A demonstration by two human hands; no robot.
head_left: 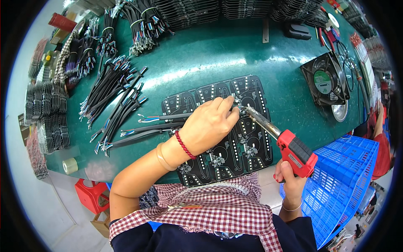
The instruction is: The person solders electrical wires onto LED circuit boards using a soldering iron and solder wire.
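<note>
My left hand (210,124) is closed in a pinch over a panel of black circuit boards (201,170), by its upper right part. Between its fingertips is the end of a black multi-wire cable (178,116), partly hidden by the hand. Other black cables (147,131) run out from under that hand to the left. My right hand (290,180) is wrapped round the handle of a red and black soldering gun (296,153). Its metal tip reaches the board right beside my left fingertips. Small connectors and rows of white LEDs show on the boards.
Loose black cables (107,90) lie left on the green table (193,52), with tied bundles (145,25) behind. Stacked boards (187,10) line the far edge. A black fan (325,80) stands right, by a metal dish (340,111). A blue crate (336,180) is at lower right.
</note>
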